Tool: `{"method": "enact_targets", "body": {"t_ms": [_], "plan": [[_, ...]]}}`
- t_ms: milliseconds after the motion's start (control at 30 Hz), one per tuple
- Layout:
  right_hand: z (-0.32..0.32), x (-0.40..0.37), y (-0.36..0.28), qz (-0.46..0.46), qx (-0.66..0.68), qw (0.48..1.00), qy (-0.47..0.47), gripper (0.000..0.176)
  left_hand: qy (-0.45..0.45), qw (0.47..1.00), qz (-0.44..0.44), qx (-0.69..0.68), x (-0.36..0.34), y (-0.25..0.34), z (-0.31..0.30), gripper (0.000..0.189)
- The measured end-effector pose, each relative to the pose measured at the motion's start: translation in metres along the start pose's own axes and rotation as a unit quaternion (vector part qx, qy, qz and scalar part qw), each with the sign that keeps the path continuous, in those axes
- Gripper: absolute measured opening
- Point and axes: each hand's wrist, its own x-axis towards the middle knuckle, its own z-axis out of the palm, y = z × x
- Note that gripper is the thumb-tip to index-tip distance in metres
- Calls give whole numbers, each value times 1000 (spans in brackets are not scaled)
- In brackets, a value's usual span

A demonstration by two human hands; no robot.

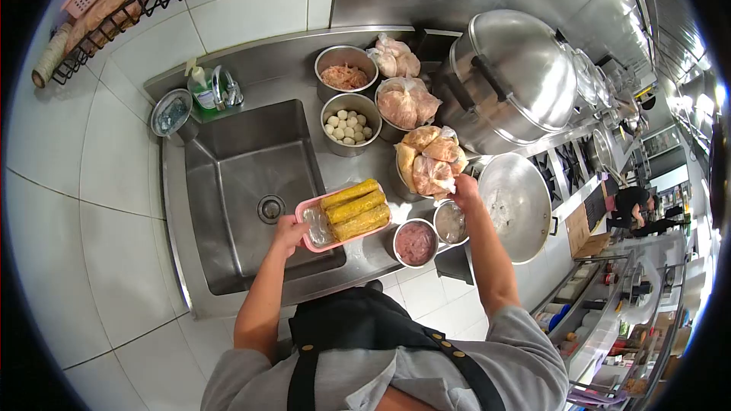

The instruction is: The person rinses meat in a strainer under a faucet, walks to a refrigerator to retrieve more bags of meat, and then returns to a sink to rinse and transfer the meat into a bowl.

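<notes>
My left hand [289, 234] is closed on the left end of a pink tray [301, 213], which reaches over the sink's right edge. Several yellow rolls [355, 207] in wrapping lie side by side in it. My right hand [466, 193] has its fingers closed at the lower edge of a clear plastic bag of pale meat [435, 175], on top of a pile of bags in a metal pot. Just below that hand are a metal pot with cloudy contents [451, 223] and a pot of pink minced meat [416, 243].
A sink [228, 205] fills the left. Behind stand a pot of white balls [349, 123], a pot of shredded meat [344, 76] and bagged meat [407, 103]. A large lidded steamer [506, 68] and a wide wok [521, 198] are to the right. A person [632, 205] works farther off.
</notes>
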Motion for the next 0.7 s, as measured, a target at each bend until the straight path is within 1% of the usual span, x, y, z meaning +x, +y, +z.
{"method": "enact_targets", "body": {"t_ms": [33,100,133,167,233,300,367,400,467,500,533,567,600,633,700], "plan": [[-3,-1,-3,14,-41,998,-38,16,0,1000,0,4,-1,-3,-5,11],[-3,-19,-17,1,-134,990,-34,16,-18,1000,8,-23,-7,-9,-21,9],[-1,-35,-31,31,-196,980,-16,17,-17,1000,7,-18,-11,-8,-31,9],[4,-55,-41,1,-248,969,-2,16,-19,999,11,-32,-16,-4,-40,10],[-10,-85,-51,-92,-220,971,2,15,-19,999,15,-42,-34,13,-50,12],[-18,-120,-56,-155,-179,970,55,12,-13,996,12,-93,-55,37,-55,14],[-27,-152,-51,-182,-190,960,100,9,-4,995,28,-97,-67,49,-65,17],[-16,-171,-52,-191,-157,963,107,7,-1,993,39,-107,-76,65,-66,18],[13,-195,-41,-201,-151,966,63,7,9,991,61,-120,-83,84,-69,21],[41,-204,-35,-144,-134,980,23,7,9,991,63,-116,-80,90,-72,21],[66,-198,-17,-171,-153,972,-43,10,9,988,88,-125,-74,95,-74,22],[100,-187,-6,-143,-161,974,-71,14,9,984,113,-135,-70,103,-75,22],[140,-178,-6,-111,-136,978,-109,21,0,980,114,-162,-77,123,-66,20],[167,-151,3,-60,-75,989,-111,25,1,981,116,-158,-76,131,-61,20],[211,-89,13,-4,26,997,-70,32,22,972,135,-193,-73,149,-58,22]]}}
